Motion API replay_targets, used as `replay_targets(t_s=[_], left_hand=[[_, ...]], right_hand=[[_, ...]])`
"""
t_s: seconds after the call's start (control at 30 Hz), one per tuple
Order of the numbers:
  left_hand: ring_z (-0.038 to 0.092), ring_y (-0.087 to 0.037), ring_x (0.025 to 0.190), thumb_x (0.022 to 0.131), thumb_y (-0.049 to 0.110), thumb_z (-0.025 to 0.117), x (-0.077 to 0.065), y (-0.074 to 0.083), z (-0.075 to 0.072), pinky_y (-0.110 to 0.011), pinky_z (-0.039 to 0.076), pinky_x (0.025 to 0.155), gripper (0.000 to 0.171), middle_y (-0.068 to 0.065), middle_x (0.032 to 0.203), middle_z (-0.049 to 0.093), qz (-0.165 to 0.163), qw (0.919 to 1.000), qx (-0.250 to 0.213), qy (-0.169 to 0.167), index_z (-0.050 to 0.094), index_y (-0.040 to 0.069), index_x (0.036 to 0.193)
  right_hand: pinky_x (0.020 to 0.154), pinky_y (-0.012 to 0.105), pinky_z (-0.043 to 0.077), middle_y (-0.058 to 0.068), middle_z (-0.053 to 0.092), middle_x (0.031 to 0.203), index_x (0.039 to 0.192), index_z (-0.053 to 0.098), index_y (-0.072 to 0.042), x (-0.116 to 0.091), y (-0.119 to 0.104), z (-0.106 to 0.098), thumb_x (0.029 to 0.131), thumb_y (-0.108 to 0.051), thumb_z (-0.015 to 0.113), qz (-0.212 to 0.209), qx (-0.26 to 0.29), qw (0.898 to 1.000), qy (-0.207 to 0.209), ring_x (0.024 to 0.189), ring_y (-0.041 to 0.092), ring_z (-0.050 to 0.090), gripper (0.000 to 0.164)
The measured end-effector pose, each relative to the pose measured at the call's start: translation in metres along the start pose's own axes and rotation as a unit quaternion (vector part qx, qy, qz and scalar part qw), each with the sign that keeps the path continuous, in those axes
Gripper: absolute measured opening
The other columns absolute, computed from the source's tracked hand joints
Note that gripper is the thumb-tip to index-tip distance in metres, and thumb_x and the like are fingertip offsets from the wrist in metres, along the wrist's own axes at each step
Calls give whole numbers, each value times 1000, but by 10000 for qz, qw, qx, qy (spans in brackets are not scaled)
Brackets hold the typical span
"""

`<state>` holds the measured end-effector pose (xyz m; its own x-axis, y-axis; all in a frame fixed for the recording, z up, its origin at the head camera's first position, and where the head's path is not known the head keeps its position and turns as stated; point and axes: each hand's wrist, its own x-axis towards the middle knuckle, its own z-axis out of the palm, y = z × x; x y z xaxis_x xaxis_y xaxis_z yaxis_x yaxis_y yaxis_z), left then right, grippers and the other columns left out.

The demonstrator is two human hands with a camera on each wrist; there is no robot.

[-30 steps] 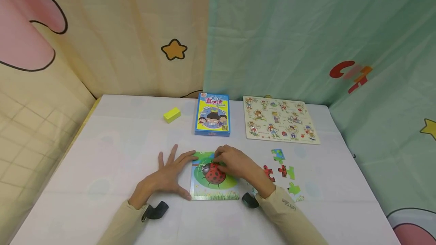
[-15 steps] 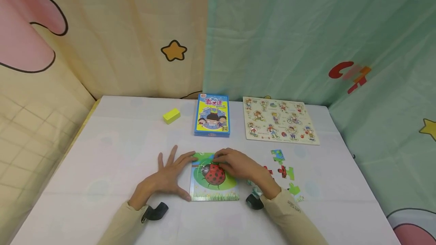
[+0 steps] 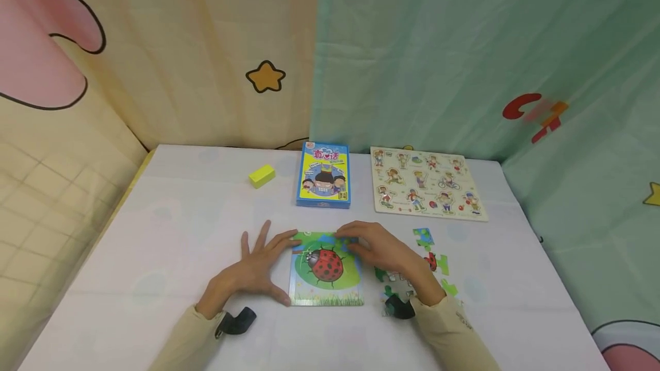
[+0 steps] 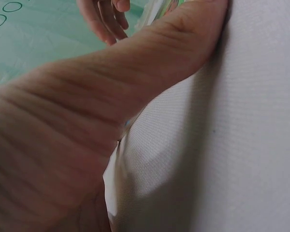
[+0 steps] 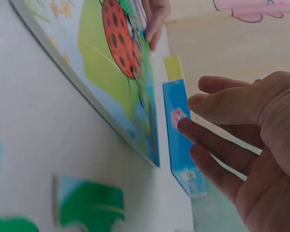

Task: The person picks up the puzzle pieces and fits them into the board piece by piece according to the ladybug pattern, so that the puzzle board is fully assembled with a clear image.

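Observation:
A square ladybug jigsaw puzzle (image 3: pixel 325 296) lies flat on the white table in the head view. My left hand (image 3: pixel 254 268) is spread beside it, with thumb and fingertips at the puzzle's left edge. Over its top right corner is my right hand (image 3: pixel 384 249), fingers loosely bent; nothing shows between them in the right wrist view, where the hand (image 5: pixel 261 140) appears apart from the puzzle (image 5: pixel 99 43). Several loose jigsaw pieces (image 3: pixel 424 237) lie to the right, some hidden by the right forearm. One green and blue piece (image 5: pixel 89 203) is near in the right wrist view.
Behind the puzzle stands a blue and yellow card box (image 3: pixel 323 176), with a yellow block (image 3: pixel 262 176) to its left. A wooden picture board (image 3: pixel 428 183) with figures lies at the back right. Curtains (image 3: pixel 402 56) hang behind the table.
My right hand has moved right, off the ladybug's upper part to the puzzle's top right corner, its fingers loosening. More loose pieces show beneath its wrist. The left hand stays put.

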<state>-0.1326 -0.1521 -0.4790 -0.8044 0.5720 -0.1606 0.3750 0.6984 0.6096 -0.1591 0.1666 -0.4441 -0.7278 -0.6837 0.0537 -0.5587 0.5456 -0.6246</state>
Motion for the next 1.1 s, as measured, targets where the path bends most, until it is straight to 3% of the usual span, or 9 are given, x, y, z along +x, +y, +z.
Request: replay_targets(t_s=[0.4, 0.73, 1.1], left_hand=[[-13, -53, 149, 56, 54, 94, 1, 0, 1, -82, -16, 104, 114, -3, 167, 21, 7, 10000, -72, 35, 39, 23, 152], [-14, -52, 150, 56, 54, 93, 1, 0, -1, -82, -17, 104, 115, -3, 167, 20, -52, 10000, -26, -3, 39, 24, 152], [-14, -52, 150, 54, 55, 93, 0, 0, 1, -81, -17, 104, 116, -2, 167, 20, -42, 10000, -6, -8, 39, 25, 153]], right_hand=[[106, 50, 48, 6, 67, 131, 129, 66, -8, -37, 31, -35, 92, -6, 70, 679, -528, 9952, 458, 127, 28, 59, 37], [90, 49, 55, 7, 70, 121, 121, 69, -7, -61, 60, -48, 88, -8, 75, 1233, -522, 9885, 701, 108, 28, 65, 33], [107, 63, 40, 15, 64, 132, 119, 71, -9, -84, 78, -61, 86, -9, 77, 1479, -722, 9844, 622, 129, 42, 52, 34]])
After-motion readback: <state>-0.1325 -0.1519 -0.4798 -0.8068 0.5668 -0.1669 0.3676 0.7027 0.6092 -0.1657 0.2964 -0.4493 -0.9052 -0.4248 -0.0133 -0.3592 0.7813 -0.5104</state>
